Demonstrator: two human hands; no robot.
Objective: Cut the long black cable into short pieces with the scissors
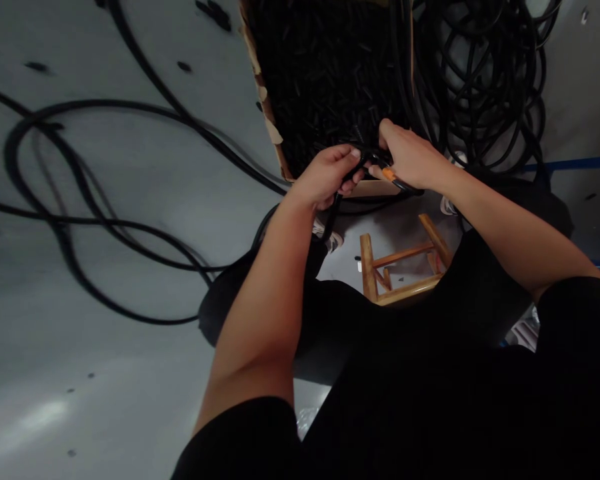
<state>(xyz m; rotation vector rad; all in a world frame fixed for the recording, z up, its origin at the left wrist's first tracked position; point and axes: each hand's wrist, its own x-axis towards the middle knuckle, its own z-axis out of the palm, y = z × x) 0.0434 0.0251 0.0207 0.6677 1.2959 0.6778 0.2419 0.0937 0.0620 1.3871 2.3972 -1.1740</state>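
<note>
My left hand is closed around a length of black hose, thumb and fingertips pinching it near its end. Close beside it, my right hand grips a hand tool with black-and-orange handles, which looks like pliers or cutters. The tool's head is dark against the box and mostly hidden, so whether it touches the hose I cannot tell. Both hands are over the near edge of a cardboard box. Many short black pieces fill that box.
Long loops of black hose lie across the grey floor at left. A tangled coil of black hose lies right of the box. A wooden stool stands between my legs. Small black scraps are scattered on the floor.
</note>
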